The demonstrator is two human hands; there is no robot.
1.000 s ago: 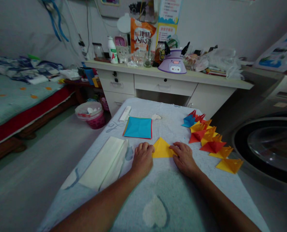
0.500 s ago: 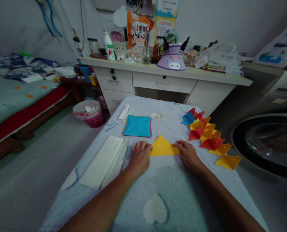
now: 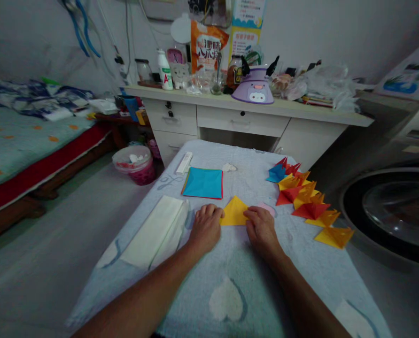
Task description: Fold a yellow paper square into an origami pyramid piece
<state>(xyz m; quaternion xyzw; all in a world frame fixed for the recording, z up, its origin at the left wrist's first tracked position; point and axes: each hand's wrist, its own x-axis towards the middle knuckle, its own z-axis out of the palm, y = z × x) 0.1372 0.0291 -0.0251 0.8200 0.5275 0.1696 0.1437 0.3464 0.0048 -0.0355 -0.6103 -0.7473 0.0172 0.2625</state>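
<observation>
A yellow paper folded into a triangle [image 3: 234, 211] lies on the pale blue towel [image 3: 230, 263] that covers the table. My left hand [image 3: 205, 228] rests curled on the triangle's left corner, fingertips pressing it. On the right corner my right hand [image 3: 262, 227] lies with its fingers closed over the edge. Just beyond the triangle sits a stack of square coloured papers with a blue sheet on top [image 3: 203, 183].
A row of folded red, yellow, orange and blue paper pieces [image 3: 308, 203] runs along the right side. A white folded sheet [image 3: 156, 231] lies at the left, a white tube [image 3: 184, 163] behind it. Cluttered desk [image 3: 244, 110] ahead, pink bin [image 3: 134, 164], bed [image 3: 19, 145] left, washing machine [image 3: 389, 211] right.
My right hand has slid left along the triangle, which now shows narrower between the hands. The left hand stays on its corner. The view shifted slightly.
</observation>
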